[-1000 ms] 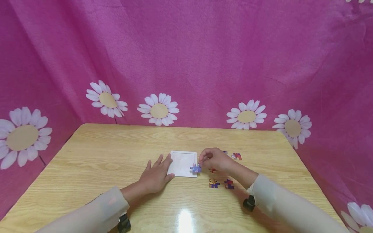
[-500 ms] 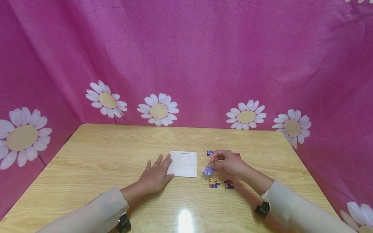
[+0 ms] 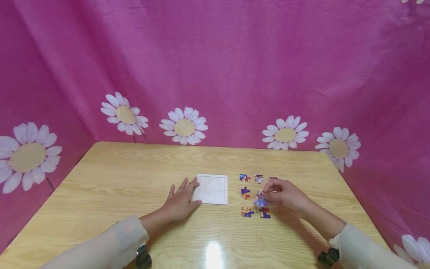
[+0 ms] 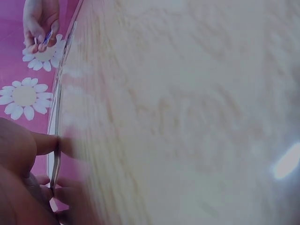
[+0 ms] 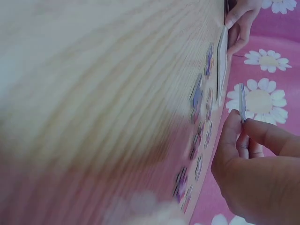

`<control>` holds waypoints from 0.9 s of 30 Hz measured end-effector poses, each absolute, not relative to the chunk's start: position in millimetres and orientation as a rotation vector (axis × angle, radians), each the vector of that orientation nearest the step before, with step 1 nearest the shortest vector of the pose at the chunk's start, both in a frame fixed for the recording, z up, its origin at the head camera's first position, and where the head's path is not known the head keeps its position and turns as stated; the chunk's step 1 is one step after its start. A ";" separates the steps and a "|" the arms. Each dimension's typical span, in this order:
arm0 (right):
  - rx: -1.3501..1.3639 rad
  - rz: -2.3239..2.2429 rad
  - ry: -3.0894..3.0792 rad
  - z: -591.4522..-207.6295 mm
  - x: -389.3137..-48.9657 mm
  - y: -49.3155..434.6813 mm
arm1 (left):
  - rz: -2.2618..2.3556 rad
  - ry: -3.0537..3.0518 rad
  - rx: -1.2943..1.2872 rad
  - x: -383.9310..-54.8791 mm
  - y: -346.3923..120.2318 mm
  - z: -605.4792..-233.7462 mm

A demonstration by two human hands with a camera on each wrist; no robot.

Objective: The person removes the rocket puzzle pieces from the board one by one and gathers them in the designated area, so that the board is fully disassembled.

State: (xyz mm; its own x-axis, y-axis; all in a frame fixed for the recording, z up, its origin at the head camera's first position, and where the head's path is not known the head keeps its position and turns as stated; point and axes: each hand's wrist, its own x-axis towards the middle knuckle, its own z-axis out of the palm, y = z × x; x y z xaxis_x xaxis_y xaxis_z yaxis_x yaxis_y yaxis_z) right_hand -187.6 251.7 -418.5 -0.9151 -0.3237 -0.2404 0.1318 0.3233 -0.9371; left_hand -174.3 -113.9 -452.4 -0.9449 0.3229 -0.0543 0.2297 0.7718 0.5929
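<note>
My left hand (image 3: 179,203) rests beside the left edge of a white square puzzle tray (image 3: 211,190), fingers spread and touching its rim. No pieces lie in the tray. My right hand (image 3: 289,197) pinches a purple-blue jigsaw puzzle piece (image 3: 260,202) between thumb and fingertips. That puzzle piece (image 5: 242,102) stands on edge in the right wrist view, held above the tabletop. Below and around it lie several loose pieces, among them a yellow-and-purple piece (image 3: 247,212), a red-and-purple piece (image 3: 265,213) and a blue-and-red piece (image 3: 244,177). My right fingers partly hide one at the back right.
The loose pieces lie in rough rows to the right of the tray on a light wood table (image 3: 134,175). Behind the table hangs a pink curtain (image 3: 231,74) with white flowers. Glare (image 3: 214,254) shows near the front edge.
My right hand has moved right with the purple-blue puzzle piece, from over the tray's right edge to above the loose pieces. My left hand has stayed at the tray.
</note>
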 end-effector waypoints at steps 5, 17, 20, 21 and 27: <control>-0.147 -1.685 2.145 -418.7 -178.6 275.8 | 0.939 2.803 0.426 -174.6 -112.5 -450.1; -0.123 -1.693 2.137 -428.9 -159.7 316.0 | 0.948 2.808 0.405 -174.8 -113.2 -455.7; -0.120 -1.666 2.174 -431.3 -156.9 322.4 | 0.949 2.809 0.406 -174.6 -113.1 -455.0; -0.114 -1.662 2.180 -431.8 -156.1 324.2 | 0.952 2.808 0.408 -174.6 -113.0 -454.7; -0.031 -1.557 2.292 -432.1 -150.5 327.5 | 0.956 2.801 0.422 -176.5 -113.9 -457.5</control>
